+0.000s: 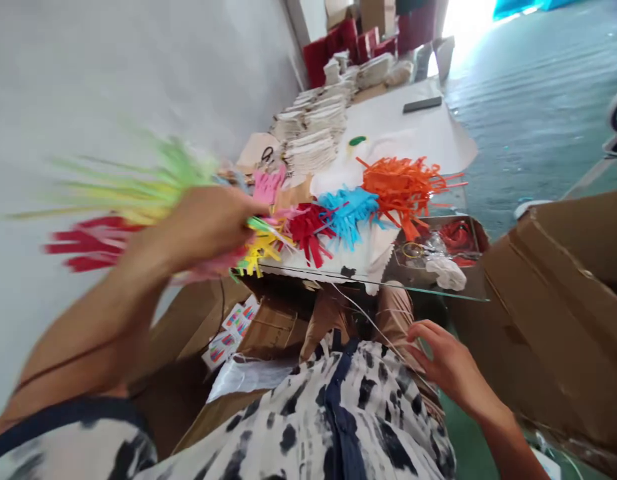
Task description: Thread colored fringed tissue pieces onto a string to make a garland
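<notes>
Left hand [203,230] clenched on a bundle of fringed paper strips [153,177], green and yellow, fanning out past my fist toward the wall. Red strips [88,243] show behind it, but blur hides whether they belong to the same bundle. Strip count unreadable for the same reason. Bundle is held out over the near left corner of the table, fist just beside a yellow fringed paper pile [261,247]; can't tell if they touch. Right hand [451,363] open, holding nothing, fingers loosely spread low by my tan trousers [396,313], just beside a thin white cord [373,327]. Table top is a glass sheet [438,290] with a white paper sheet [413,133] on it. Fringed piles in a row on the paper: pink [268,185], red [308,230], blue [348,213], orange [401,190]. Behind them, stacks of cream folded paper [311,127] and black-handled scissors [267,157]. Far end has red boxes [333,53]. Right of the row, a clear tray [433,257] holds red material and a crumpled white piece. Large cardboard box [553,313] sits to my right. Printed cards with colored stripes [233,330] lie below the table edge on the left. Black and white patterned top [308,413] fills the bottom of the view.
</notes>
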Tool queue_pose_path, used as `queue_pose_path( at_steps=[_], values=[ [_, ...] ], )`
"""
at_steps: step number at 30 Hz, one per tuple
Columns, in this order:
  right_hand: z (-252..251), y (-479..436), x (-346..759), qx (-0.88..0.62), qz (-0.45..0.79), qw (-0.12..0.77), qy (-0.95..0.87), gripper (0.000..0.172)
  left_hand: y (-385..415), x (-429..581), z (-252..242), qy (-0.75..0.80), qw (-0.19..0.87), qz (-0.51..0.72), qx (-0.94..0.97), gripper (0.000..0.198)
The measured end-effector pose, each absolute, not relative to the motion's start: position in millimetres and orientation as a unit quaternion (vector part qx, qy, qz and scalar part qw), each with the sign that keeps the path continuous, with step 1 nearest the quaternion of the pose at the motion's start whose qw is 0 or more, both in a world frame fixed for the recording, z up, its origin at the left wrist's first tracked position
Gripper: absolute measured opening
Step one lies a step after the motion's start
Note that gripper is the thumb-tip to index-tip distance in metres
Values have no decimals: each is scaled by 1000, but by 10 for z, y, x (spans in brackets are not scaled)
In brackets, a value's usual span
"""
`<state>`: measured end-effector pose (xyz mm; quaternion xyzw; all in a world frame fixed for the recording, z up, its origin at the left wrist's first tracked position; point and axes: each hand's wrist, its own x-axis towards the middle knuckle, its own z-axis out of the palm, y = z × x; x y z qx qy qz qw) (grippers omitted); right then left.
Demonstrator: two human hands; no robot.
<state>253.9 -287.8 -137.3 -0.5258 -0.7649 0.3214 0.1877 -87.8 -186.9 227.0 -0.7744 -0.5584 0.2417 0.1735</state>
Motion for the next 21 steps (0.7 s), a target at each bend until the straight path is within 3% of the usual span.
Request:
queue_pose_path(
  at_steps=[1,3,6,8,10,14,21],
  values=[
    [-1129,-2864,2426,-450,352,292,-767,18,-1907,-882,2144,-557,127,233,-787,30],
    [-669,-2808,2163,-360,375,415,-747,47,-1959,-873,1863,-529,0,179,-830,24],
    [-224,-2671,1663,-318,384,439,-747,85,-1992,-895,1496,-472,-157,80,-864,14],
    [-139,-2589,1319,-318,410,430,-739,95,-1999,-955,1324,-450,-238,29,-860,8],
    [-167,-2550,1053,-345,460,425,-699,88,-2003,-1041,1198,-445,-310,-10,-840,9],
    [-268,-2571,905,-411,497,402,-650,38,-2013,-1238,975,-463,-439,-72,-767,20],
    [-268,-2526,1100,-442,529,345,-637,41,-2049,-1319,356,-394,-693,-146,-586,42]
  ],
)
